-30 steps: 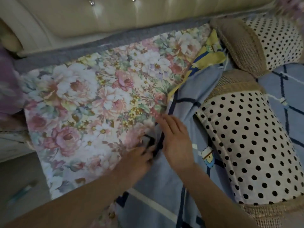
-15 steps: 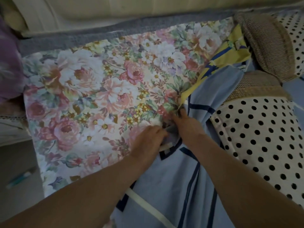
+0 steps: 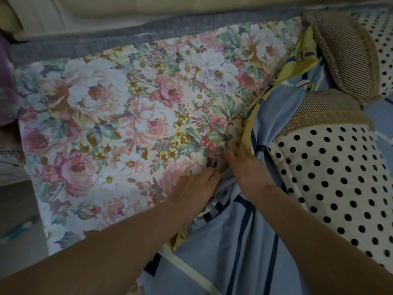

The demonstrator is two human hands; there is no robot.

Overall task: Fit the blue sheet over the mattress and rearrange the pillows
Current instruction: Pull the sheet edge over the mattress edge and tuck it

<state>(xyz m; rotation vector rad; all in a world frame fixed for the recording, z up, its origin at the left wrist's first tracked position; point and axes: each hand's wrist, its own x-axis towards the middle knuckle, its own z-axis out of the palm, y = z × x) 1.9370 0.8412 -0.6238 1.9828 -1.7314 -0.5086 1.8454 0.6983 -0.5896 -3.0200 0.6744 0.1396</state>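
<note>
The sheet was thin matt blue cloth, smooth but creased, with a yellow printed edge. The floral cover looked like soft matt cotton, flat and smooth. The dotted pillow had a coarse woven tan band, sort of burlap-rough. A grey strip had a nubby knit look, and the headboard seemed slightly glossy padded cream.

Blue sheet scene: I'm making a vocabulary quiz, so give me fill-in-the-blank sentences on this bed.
1. The uncovered mattress has a ___ print.
2. The pillow beside the blue sheet is white with black ___.
3. Both hands, left and right, meet at the sheet's ___.

Missing: floral; dots; edge
</note>
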